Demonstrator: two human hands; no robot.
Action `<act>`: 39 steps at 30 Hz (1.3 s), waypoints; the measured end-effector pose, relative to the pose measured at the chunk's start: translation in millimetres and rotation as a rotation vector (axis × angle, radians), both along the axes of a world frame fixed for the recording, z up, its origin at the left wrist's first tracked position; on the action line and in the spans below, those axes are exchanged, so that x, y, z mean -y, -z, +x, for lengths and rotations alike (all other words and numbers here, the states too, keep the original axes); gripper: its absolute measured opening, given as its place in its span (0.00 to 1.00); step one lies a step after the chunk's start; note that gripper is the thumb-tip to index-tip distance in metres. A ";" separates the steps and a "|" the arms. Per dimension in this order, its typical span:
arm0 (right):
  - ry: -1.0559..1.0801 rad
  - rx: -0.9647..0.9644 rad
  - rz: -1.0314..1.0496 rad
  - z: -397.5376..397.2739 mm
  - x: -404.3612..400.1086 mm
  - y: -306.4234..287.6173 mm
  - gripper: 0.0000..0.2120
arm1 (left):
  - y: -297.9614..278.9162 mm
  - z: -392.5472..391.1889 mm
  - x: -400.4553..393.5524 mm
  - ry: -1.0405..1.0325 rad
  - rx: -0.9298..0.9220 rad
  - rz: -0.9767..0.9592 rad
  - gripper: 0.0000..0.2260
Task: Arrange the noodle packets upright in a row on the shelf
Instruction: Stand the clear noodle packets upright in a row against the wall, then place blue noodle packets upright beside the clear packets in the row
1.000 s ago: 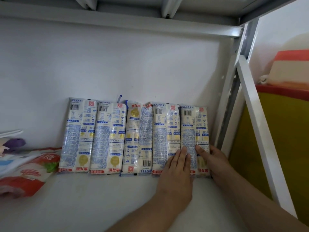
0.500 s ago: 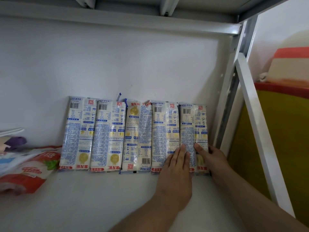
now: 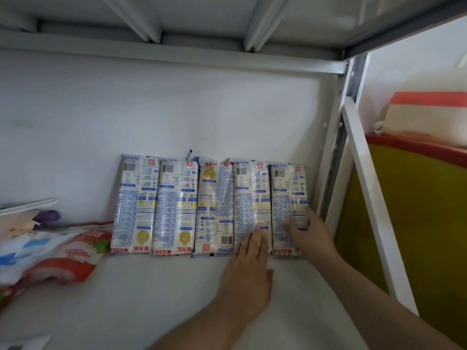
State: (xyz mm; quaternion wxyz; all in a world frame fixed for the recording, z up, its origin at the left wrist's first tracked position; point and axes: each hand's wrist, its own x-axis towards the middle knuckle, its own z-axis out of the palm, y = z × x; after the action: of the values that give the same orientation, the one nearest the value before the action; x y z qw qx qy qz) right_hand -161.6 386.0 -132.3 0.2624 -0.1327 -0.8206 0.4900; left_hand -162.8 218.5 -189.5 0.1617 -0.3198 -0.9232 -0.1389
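Observation:
Several white-and-blue noodle packets (image 3: 177, 205) stand upright side by side, leaning against the back wall of the white shelf (image 3: 151, 299). My left hand (image 3: 249, 274) lies flat with its fingertips on the lower part of the fourth packet (image 3: 250, 195). My right hand (image 3: 313, 236) wraps the lower right edge of the rightmost packet (image 3: 285, 193), with the thumb across its front. That packet stands close to the shelf's right upright (image 3: 333, 160).
Red-and-white bags (image 3: 63, 258) and a purple item (image 3: 48, 217) lie in a heap at the left of the shelf. The underside of the upper shelf (image 3: 177, 54) is overhead. A yellow panel (image 3: 417, 223) stands beyond the right frame.
My left hand has slid a little left, from the seam between the last two packets onto the fourth one. My right hand stays on the rightmost packet. The view has tilted up slightly.

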 end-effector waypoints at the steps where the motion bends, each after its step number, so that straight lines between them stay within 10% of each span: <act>1: -0.002 0.015 0.022 6.9 7.0 -2.8 0.16 | -4.2 5.5 8.1 -0.008 0.009 -0.007 0.32; 9: -0.030 0.206 0.407 49.2 77.4 -27.7 0.41 | -40.1 28.2 77.8 -0.055 0.086 0.048 0.31; 19: -0.210 0.210 0.806 70.0 175.0 -24.6 0.41 | -71.3 33.6 181.6 -0.243 0.168 0.210 0.21; 39: -0.323 0.159 0.799 13.7 276.4 -1.0 0.35 | -45.1 -21.2 270.6 -0.375 0.182 0.270 0.17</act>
State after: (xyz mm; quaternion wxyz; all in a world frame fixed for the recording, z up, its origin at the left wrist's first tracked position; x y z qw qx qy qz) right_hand -147.9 109.7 -131.3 0.1494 0.0718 -0.9736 0.1570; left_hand -184.0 -52.2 -144.4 0.1419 -0.1044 -0.9503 -0.2567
